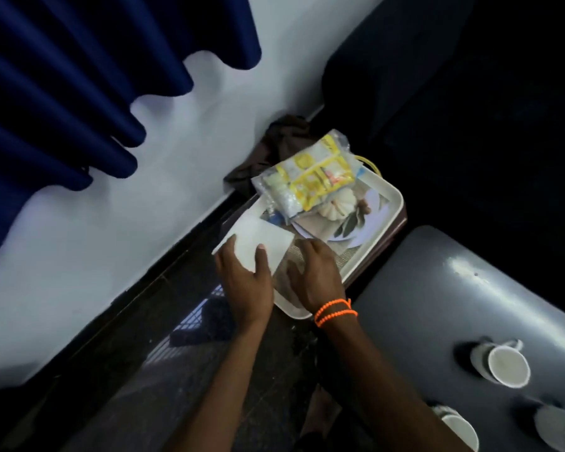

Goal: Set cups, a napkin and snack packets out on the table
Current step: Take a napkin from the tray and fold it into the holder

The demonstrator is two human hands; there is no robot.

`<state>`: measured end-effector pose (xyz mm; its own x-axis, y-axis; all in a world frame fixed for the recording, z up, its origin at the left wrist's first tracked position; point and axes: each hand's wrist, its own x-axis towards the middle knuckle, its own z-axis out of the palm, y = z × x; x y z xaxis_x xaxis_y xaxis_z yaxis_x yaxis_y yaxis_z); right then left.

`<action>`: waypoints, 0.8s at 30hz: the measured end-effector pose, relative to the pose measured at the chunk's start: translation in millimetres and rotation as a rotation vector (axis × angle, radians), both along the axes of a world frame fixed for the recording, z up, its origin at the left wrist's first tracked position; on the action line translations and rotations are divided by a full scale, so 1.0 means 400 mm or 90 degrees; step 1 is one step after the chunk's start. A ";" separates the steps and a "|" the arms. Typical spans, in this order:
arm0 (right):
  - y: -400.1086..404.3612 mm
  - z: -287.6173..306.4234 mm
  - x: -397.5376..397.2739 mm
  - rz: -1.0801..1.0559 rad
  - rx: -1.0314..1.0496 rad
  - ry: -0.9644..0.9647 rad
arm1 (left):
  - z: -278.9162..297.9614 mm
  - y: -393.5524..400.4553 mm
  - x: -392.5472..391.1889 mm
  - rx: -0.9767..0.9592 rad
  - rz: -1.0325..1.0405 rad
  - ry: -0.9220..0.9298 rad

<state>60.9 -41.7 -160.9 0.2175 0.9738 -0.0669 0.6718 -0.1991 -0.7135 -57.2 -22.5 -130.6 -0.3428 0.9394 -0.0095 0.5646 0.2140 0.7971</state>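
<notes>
Your grey table sits at the right with three white cups standing on it, well apart from your hands. Ahead lies the cream tray, carrying the snack packets at its far end. Your left hand pinches the white napkin over the tray's near corner, thumb on top. Your right hand, just beside it, rests fingers-down on the tray, gripping nothing, with an orange bracelet at the wrist.

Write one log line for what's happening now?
left hand: holding napkin | right hand: on tray | packets: on tray | cups: on table
</notes>
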 end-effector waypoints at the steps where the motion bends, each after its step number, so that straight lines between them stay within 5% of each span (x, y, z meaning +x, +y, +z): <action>1: 0.028 -0.007 -0.021 0.010 -0.010 -0.007 | -0.009 0.011 -0.027 -0.006 0.044 -0.008; 5: 0.126 -0.042 -0.086 0.003 -0.056 -0.071 | -0.066 0.050 -0.104 -0.150 0.197 -0.114; 9: 0.166 -0.077 -0.105 -0.032 -0.090 -0.125 | -0.092 0.067 -0.113 -0.229 0.170 -0.226; 17: 0.188 -0.093 -0.111 0.031 -0.128 -0.132 | -0.100 0.069 -0.109 -0.171 0.153 -0.076; 21: 0.167 -0.087 -0.092 -0.004 -0.116 -0.034 | -0.081 0.051 -0.101 -0.097 0.052 -0.034; 24: 0.142 -0.066 -0.047 -0.084 -0.065 0.158 | -0.056 0.047 -0.075 -0.010 0.022 -0.032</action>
<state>42.1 15.1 -187.2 0.3069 0.9236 -0.2297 0.4422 -0.3521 -0.8249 -87.3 -3.8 -152.9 -0.3734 0.9267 -0.0424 0.5157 0.2453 0.8209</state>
